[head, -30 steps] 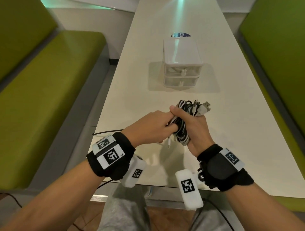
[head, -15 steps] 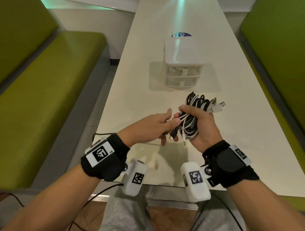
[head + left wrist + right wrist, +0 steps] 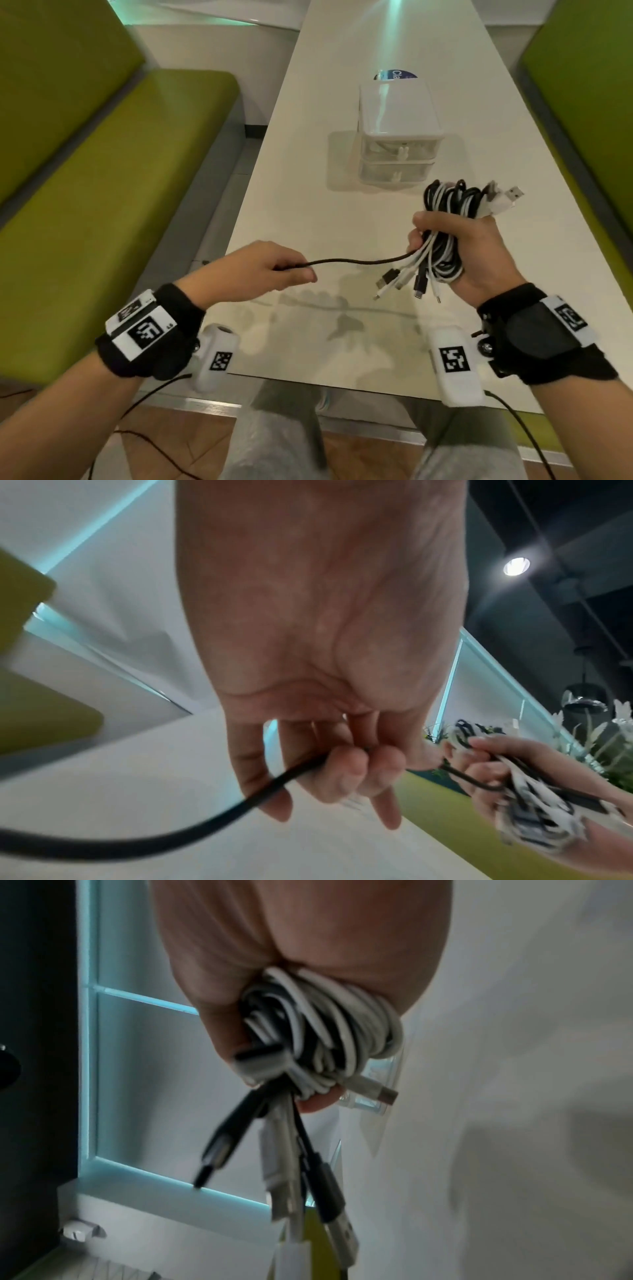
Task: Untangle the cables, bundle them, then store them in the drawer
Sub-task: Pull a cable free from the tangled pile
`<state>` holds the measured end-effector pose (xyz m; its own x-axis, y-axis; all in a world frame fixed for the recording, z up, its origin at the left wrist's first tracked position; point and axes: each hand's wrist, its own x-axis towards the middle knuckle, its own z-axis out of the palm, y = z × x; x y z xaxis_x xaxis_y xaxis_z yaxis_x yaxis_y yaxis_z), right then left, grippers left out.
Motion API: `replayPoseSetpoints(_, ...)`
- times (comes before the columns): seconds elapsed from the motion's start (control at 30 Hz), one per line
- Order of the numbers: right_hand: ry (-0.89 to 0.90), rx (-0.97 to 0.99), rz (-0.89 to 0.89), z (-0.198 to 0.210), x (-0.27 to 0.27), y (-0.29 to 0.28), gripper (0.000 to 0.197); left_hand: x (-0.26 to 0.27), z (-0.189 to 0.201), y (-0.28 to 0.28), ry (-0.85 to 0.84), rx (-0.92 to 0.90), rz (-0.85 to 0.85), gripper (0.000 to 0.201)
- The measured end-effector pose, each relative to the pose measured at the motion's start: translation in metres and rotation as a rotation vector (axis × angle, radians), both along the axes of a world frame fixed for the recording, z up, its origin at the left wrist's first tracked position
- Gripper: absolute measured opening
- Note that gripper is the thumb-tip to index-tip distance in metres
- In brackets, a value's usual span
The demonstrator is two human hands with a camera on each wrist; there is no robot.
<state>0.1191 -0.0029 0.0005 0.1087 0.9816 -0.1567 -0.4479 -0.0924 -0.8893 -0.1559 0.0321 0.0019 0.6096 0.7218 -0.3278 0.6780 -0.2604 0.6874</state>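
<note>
So the right hand (image 3: 479,253) has its fingers wrapped tight around a bundle of cables (image 3: 445,233), black and white ones all looped together, held up over the table (image 3: 291,192) with a bunch of plug ends dangling out the bottom and a USB plug sticking out the top. The left hand (image 3: 260,270) is off to the side pinching one black cable (image 3: 356,262) between curled fingers and thumb, and that strand runs straight across into the bundle. Past the hands there's a little white drawer unit (image 3: 397,133) on the table with both drawers closed, and green benches (image 3: 113,192) down either side.
</note>
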Motion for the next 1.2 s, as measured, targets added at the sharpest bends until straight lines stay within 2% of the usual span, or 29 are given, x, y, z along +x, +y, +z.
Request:
replayPoseSetpoints(0.07, -0.08, 0.01, -0.006, 0.001, 0.0, 0.001, 0.018, -0.015, 0.003, 0.005, 0.004, 0.024, 0.046, 0.022)
replayPoseSetpoints(0.17, -0.221, 0.071, 0.023, 0.002, -0.009, 0.001, 0.037, -0.017, 0.011, 0.007, -0.022, 0.112, 0.084, 0.025)
replayPoseSetpoints(0.27, -0.378, 0.135, 0.085, 0.004, -0.021, -0.001, 0.036, -0.006, 0.019, 0.007, -0.072, 0.207, 0.109, 0.025)
replayPoseSetpoints(0.43, -0.548, 0.176, 0.109, 0.005, -0.041, -0.002, 0.048, 0.023, 0.027, 0.007, -0.168, 0.269, 0.025, 0.022)
replayPoseSetpoints(0.67, -0.721, 0.294, 0.024, 0.007, -0.058, -0.013, 0.047, 0.043, 0.032, 0.01, -0.196, 0.113, 0.173, 0.034)
replayPoseSetpoints(0.9, -0.741, 0.305, -0.082, 0.002, -0.061, -0.014, 0.045, 0.051, 0.043, 0.007, -0.277, -0.082, 0.211, 0.038)
replayPoseSetpoints(0.97, -0.761, 0.321, -0.059, 0.004, -0.06, -0.014, 0.045, 0.051, 0.042, 0.006, -0.272, -0.125, 0.192, 0.037)
replayPoseSetpoints(1.2, -0.585, 0.32, 0.007, 0.0, -0.06, -0.011, 0.05, 0.051, 0.041, 0.007, -0.356, -0.168, 0.206, 0.04)
